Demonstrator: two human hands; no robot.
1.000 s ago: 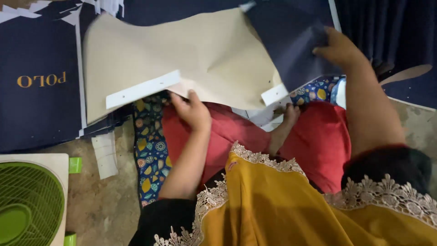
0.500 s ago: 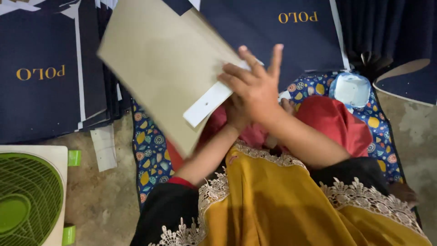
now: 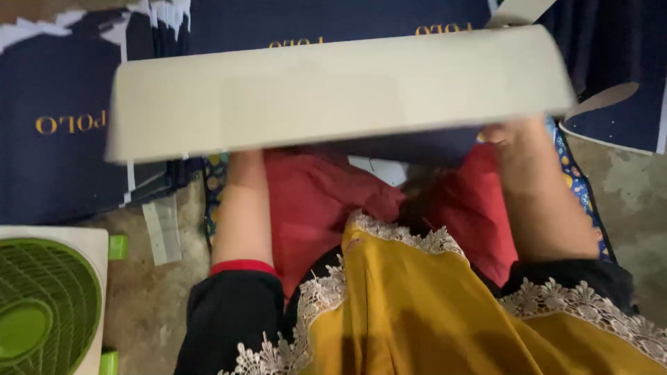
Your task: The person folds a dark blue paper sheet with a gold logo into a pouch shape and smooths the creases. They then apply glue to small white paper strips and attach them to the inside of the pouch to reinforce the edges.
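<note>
Cardboard sheet (image 3: 340,90), big and pale, is held up flat in front of the person, above the lap. Its long side runs from left to right, straight across both arms. It looks a little blurry.

Both arms reach up under it from below. The left hand is fully hidden behind the sheet near its left end, so I cannot tell if those fingers are shut or apart. The right hand (image 3: 511,132) shows just below the sheet's lower edge, near its right end. Only the knuckles peek out, touching the edge. Its fingertips are hidden too, so their grip cannot be told for sure. The two hands look about the same way in from their ends, so neither is clearly closer to the middle.

Past the fingers, further away, lie dark blue flat boxes (image 3: 62,139) on the floor. Back toward the body are red cloth (image 3: 313,201) and a yellow garment with lace (image 3: 417,305). A green fan (image 3: 42,305) sits well off to the left.
</note>
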